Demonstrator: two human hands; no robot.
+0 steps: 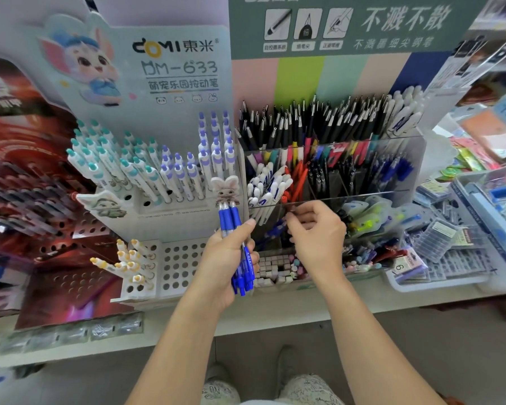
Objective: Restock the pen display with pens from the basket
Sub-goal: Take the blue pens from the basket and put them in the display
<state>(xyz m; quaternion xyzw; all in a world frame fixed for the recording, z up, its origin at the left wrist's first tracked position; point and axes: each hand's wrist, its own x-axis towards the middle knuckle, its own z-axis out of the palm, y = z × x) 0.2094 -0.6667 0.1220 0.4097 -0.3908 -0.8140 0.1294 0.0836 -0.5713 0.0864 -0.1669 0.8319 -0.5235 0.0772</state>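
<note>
My left hand (227, 258) grips a bundle of several blue pens (236, 244), tips pointing up, in front of the displays. My right hand (316, 232) reaches into the lower front tier of the clear acrylic pen display (362, 197), its fingers curled at the rim; what they pinch is hidden. That display holds black, white, red and blue pens (392, 168) in tiers. To its left stands the white DOMI display (173, 182) with teal-capped and purple-capped pens. No basket is in view.
A white perforated stand (170, 267) with yellow-topped pens sits at lower left. Small erasers (275, 267) fill a tray under my hands. Boxes of refills (450, 238) and a blue crate (485, 206) lie to the right. The shelf edge (275, 317) runs below.
</note>
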